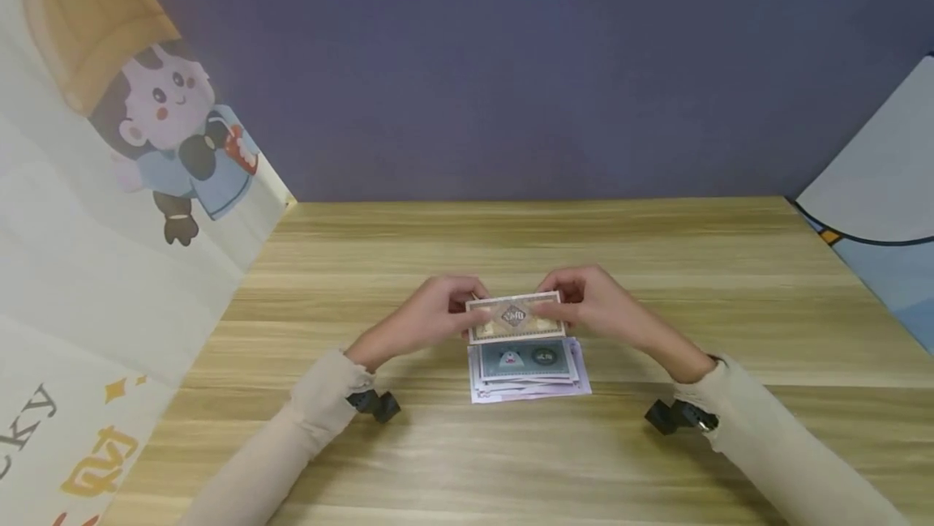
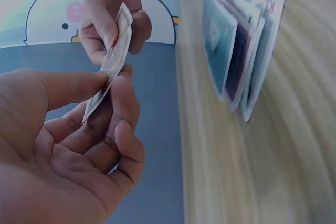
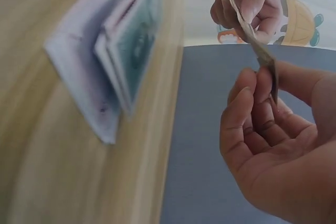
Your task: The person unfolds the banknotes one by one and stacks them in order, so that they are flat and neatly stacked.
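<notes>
Both hands hold one tan banknote (image 1: 514, 317) above the table, face toward the head camera. My left hand (image 1: 445, 307) pinches its left end between thumb and fingers, which the left wrist view shows closely. At the other end my right hand (image 1: 594, 307) pinches the note the same way; in the right wrist view the thumb (image 3: 296, 80) presses against the curled fingers. Just nearer than the held note lies a loose stack of banknotes (image 1: 525, 391), with a teal note (image 1: 527, 358) on top and pale purple ones beneath. Its far edge is hidden behind the tan note.
The wooden table (image 1: 365, 445) extends around the hands. A dark blue-grey panel (image 1: 540, 72) rises along its far edge. A white cloth with printed cartoon figures (image 1: 175, 121) hangs at the left, and another printed cloth (image 1: 883, 161) at the right. Black wrist cameras (image 1: 375, 404) sit at both cuffs.
</notes>
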Available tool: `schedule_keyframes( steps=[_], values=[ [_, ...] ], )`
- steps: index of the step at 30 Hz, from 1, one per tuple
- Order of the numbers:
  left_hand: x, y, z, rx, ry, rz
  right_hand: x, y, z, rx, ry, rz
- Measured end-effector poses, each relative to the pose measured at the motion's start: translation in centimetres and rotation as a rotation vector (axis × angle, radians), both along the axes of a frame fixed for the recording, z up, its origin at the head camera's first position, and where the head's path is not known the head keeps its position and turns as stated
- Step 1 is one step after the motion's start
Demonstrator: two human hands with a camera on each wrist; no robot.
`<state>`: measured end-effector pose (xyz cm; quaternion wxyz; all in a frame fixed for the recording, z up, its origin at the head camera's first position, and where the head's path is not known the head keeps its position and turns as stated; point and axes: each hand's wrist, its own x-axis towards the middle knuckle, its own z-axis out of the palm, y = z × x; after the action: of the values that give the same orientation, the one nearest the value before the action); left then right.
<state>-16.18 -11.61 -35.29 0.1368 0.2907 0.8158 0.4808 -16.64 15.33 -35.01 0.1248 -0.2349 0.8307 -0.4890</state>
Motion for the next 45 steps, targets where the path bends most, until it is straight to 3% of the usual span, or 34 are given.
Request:
schedule_keyframes(
  steps=[6,9,14,21,25,33,41,45],
  values=[
    [0.5,0.7,-0.9,-0.018,-0.040,-0.044,0.7,1.3,-1.3,-0.010,-0.079,-0.004],
    [0.7,1.0,-1.4,-0.063,-0.021,-0.048,0.9,1.8,-1.8,0.000,-0.085,0.029],
    [0.9,1.4,-2.1,-0.150,0.027,-0.061,1.1,2.0,-2.4,0.054,-0.007,0.066],
    [0.7,2.2,-3.4,-0.247,-0.012,-0.088,1.3,1.7,-4.1,0.180,0.115,0.049],
    [0.6,2.6,-3.9,-0.314,0.007,-0.095,1.5,1.6,-4.7,0.281,0.183,0.046],
    [1.2,2.9,-3.8,-0.481,0.127,-0.071,2.0,1.2,-4.6,0.356,0.168,0.062],
    [1.8,2.8,-3.3,-0.520,0.136,-0.036,2.5,1.2,-4.3,0.413,0.152,0.047],
    [2.2,3.2,-3.0,-0.595,0.159,-0.002,2.7,1.1,-3.9,0.450,0.179,0.022]
  ],
)
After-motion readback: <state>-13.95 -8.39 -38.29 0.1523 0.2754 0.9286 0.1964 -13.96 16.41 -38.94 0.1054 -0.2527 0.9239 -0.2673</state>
